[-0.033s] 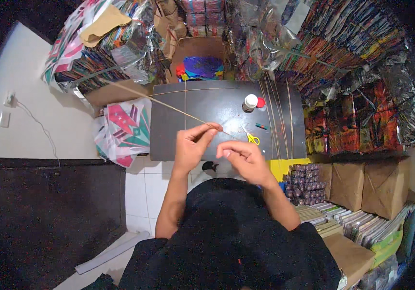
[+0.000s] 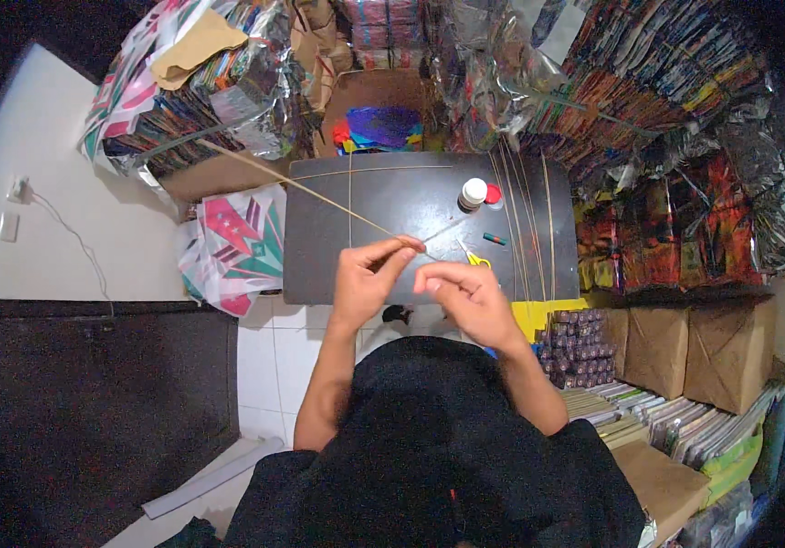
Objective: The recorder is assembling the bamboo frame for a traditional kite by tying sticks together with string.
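Note:
My left hand point(image 2: 365, 279) pinches a thin tan stick point(image 2: 310, 189) between thumb and fingers, close to the stick's near end. The long part slants up and away to the far left, over the dark table. Right beside it, my right hand point(image 2: 470, 300) is closed, thumb against curled fingers; whatever it grips is too fine to make out. Just beyond its knuckles lies a pair of yellow scissors point(image 2: 477, 260), partly covered by that hand. A small green cylinder point(image 2: 494, 238) lies farther right. Behind stand a white-capped bottle point(image 2: 473, 192) and a red lid point(image 2: 494, 194).
More thin sticks point(image 2: 552, 228) lie lengthwise along the right of the dark table point(image 2: 319, 265), and others cross its left and far parts. A cardboard box point(image 2: 333, 100) holds colourful sheets at the back. Bundled stacks point(image 2: 666, 68) and brown boxes point(image 2: 730, 356) crowd the right.
Both hands have shifted slightly to the right and toward me. The stick's far end has risen a little, and my right hand now covers more of the scissors.

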Available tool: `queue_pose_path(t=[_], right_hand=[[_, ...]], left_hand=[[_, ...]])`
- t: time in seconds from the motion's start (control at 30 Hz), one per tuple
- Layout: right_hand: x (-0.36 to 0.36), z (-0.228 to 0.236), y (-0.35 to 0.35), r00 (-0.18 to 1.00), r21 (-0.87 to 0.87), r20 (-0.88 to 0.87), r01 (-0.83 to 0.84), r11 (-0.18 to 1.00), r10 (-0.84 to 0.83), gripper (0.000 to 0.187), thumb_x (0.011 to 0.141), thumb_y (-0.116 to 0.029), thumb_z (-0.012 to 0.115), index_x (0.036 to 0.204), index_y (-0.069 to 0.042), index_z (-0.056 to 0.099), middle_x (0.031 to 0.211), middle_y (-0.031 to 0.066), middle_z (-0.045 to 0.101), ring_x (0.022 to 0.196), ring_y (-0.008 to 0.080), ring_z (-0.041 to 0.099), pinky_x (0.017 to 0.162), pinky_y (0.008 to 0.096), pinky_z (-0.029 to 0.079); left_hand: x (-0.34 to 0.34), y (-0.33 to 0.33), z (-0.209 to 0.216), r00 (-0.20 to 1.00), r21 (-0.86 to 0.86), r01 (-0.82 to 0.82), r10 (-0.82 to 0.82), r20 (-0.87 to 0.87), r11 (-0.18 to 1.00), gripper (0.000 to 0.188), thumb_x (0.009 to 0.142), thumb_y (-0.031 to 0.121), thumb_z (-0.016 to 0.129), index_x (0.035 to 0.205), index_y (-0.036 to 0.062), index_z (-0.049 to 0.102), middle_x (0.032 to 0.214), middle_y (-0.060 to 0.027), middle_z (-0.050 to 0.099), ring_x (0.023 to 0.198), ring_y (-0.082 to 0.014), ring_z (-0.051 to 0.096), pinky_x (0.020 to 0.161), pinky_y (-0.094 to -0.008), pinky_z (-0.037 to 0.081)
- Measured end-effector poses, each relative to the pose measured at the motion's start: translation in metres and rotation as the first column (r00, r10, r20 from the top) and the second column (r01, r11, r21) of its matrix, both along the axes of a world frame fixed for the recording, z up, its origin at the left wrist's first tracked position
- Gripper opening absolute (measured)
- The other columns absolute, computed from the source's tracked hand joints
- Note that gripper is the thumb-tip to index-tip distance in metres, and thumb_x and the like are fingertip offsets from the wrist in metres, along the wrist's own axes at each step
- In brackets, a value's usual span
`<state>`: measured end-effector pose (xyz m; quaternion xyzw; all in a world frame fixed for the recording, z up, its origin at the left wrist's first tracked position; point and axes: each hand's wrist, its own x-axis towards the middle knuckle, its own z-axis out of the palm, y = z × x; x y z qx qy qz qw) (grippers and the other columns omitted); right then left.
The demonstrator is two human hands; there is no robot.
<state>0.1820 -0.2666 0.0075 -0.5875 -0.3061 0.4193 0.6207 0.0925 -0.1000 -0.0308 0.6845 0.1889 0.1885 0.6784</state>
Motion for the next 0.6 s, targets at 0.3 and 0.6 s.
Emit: queue_pose_path(t=[0.3, 0.6], right_hand=[[0.044, 0.034, -0.034, 0.965, -0.104, 0.014, 0.262, 0.959, -0.262, 0.017, 0.098, -0.015, 0.062, 0.100, -0.001, 0.072, 0.088, -0.0012, 0.070, 0.069, 0.0009, 0.051, 0.059, 0.0193, 0.038], [0.095, -0.018, -0.105, 0.898, -0.279, 0.375, 0.347, 0.895, -0.232, 0.019, 0.095, -0.017, 0.065, 0.095, 0.001, 0.072, 0.082, -0.0020, 0.069, 0.076, 0.0039, 0.055, 0.069, 0.0234, 0.045]], left_hand=[[-0.009, 0.011, 0.010, 0.951, 0.187, 0.307, -0.306, -0.033, 0.933, 0.015, 0.089, 0.006, 0.068, 0.100, -0.0030, 0.075, 0.094, -0.0090, 0.076, 0.078, -0.0115, 0.066, 0.073, -0.0256, 0.052], [-0.036, 0.043, 0.008, 0.964, -0.285, -0.079, 0.145, 0.221, 0.955, 0.014, 0.093, 0.005, 0.065, 0.105, -0.0014, 0.071, 0.101, -0.0123, 0.072, 0.066, -0.0063, 0.057, 0.050, -0.0186, 0.044]])
